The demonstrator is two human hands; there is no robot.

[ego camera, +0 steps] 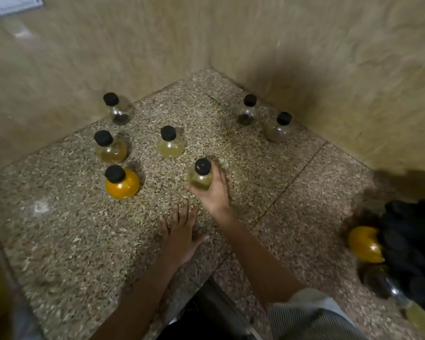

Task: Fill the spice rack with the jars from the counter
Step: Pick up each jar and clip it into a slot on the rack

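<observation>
Several round glass jars with black lids stand on the speckled stone counter point(71, 229). My right hand point(215, 192) is closed around a jar of pale green-yellow spice point(199, 179) near the middle. My left hand point(182, 234) lies flat on the counter, fingers spread, just in front of it. An orange-filled jar point(122, 182) stands to the left, with two yellowish jars point(111, 148) point(169, 143) behind it. A jar with dark contents point(119, 110) is by the left wall. Two more jars point(248, 111) point(279, 130) stand along the right wall.
The counter sits in a corner between two beige tiled walls point(329, 69). At the right edge a dark rack point(412, 246) holds jars lying on their sides, one orange point(362, 244). A blurred yellow object shows at the far lower left.
</observation>
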